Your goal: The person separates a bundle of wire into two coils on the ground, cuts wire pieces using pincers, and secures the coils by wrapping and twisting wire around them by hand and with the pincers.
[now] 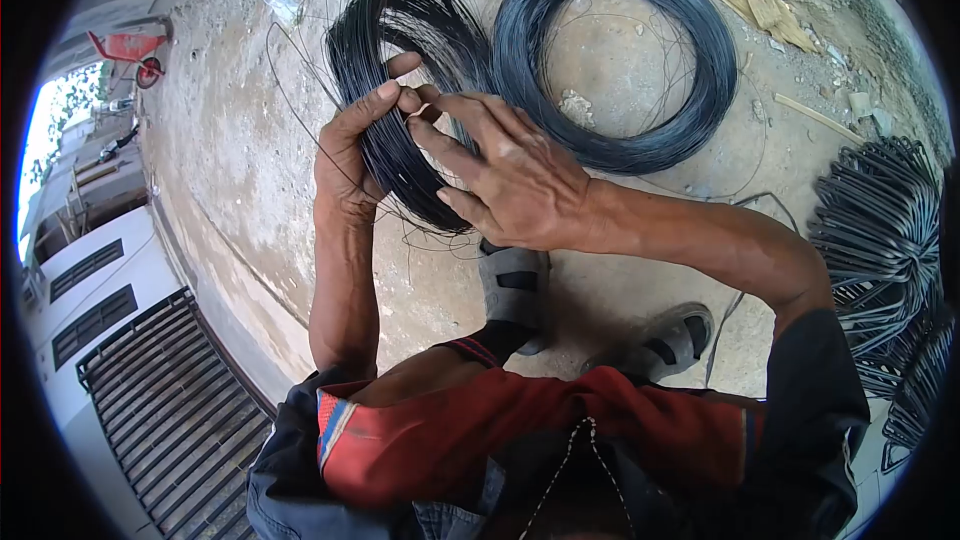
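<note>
A coil of thin black wire [365,40] is held up at the centre, tilted, with loose strands sticking out on its left. My left hand [350,145] is wrapped round the coil's lower left side, its thumb and fingertips at the near strands. From the right my right hand [510,165] reaches over the coil, thumb and index fingertips close to the left fingertips; its other fingers are bent and apart. Whether a strand lies between the right fingertips is too small to tell. A larger blue-grey wire coil [715,60] lies flat on the ground just behind the right hand.
Bundles of bent dark metal bars [880,230] lie at the right edge. A red wheelbarrow [130,47] stands far left. Wood pieces [765,5] lie at the upper right, a plastic bag [284,2] at the upper left. My sandalled feet [515,285] are below the coils.
</note>
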### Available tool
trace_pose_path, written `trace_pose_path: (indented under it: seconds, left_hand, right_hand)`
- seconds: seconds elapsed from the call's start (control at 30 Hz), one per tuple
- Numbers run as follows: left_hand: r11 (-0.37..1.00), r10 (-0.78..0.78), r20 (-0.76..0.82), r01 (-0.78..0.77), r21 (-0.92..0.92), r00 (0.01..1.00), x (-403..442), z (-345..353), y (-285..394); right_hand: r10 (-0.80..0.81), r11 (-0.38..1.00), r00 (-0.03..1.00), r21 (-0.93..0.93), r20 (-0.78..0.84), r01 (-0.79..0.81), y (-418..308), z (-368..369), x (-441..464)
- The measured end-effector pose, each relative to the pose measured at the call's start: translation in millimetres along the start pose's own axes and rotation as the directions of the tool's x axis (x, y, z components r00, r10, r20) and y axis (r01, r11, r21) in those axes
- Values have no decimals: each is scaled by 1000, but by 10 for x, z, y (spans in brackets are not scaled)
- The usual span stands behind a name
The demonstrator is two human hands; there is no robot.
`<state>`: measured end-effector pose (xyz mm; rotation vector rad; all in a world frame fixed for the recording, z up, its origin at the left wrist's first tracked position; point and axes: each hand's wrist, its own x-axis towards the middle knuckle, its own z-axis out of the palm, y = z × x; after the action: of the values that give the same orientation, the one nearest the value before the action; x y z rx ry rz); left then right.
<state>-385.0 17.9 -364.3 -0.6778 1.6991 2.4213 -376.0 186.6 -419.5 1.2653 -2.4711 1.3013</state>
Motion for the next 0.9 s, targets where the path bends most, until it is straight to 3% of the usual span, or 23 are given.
trace_pose_path:
  seconds: [0.1, 0.17, 0.2, 0.27, 0.3, 0.4, 0.43, 0.5, 0.53, 0.57, 0.63, 0.7, 0.73, 0.83, 0.9]
  left_hand:
    - [999, -13, 169, 22, -49, 986, 11, -184, -2]
    - [978, 5, 262, 50, -202, 965, 22, -230, -20]
    - [960, 19, 296, 65, -272, 955, 21, -218, -22]
    - [932, 33, 316, 85, -352, 948, 59, -247, -15]
    - [956, 9, 266, 70, -285, 964, 54, -252, -11]
    - [996, -47, 108, 55, -71, 993, 30, -246, -15]
    - [987, -58, 173, 82, -135, 983, 27, -264, -10]
    - [954, -64, 301, 147, -262, 952, 15, -304, -2]
    - [957, 17, 216, 47, -288, 976, 5, -297, -11]
    - [918, 36, 249, 66, -390, 968, 0, -295, 7]
    - [879, 41, 357, 136, -456, 933, 40, -446, 110]
    - [864, 71, 361, 123, -488, 930, 17, -528, 214]
    - [853, 81, 357, 121, -508, 931, -5, -568, 268]
    - [824, 105, 347, 114, -555, 932, -91, -692, 410]
    - [845, 114, 301, 67, -531, 947, -177, -746, 473]
  right_hand:
    - [207, 917, 967, 373, -150, -139, 95, 45, -142]
    - [452, 770, 873, 575, -185, -277, 95, 128, -159]
    - [511, 594, 859, 709, 32, -380, 127, 162, -135]
    - [401, 541, 911, 778, 95, -319, 81, 195, -103]
    - [344, 508, 931, 811, 117, -290, 45, 210, -79]
    - [211, 783, 977, 593, 30, -187, -85, 232, -2]
    - [161, 852, 987, 502, 14, -146, -130, 211, 26]
    - [121, 904, 983, 394, 139, -167, -167, 156, 33]
    - [70, 928, 983, 351, 171, -128, -162, 158, 14]
    - [19, 947, 978, 309, 206, -84, -159, 165, -14]
    - [-53, 955, 989, 296, 141, 9, -100, 289, -200]
    - [-107, 954, 987, 293, 119, 68, 7, 325, -361]
    - [-67, 930, 992, 368, 104, 24, 32, 348, -404]
    - [-93, 980, 996, 174, 3, 91, 37, 437, -421]
    - [-76, 975, 997, 208, -6, 76, -9, 410, -312]
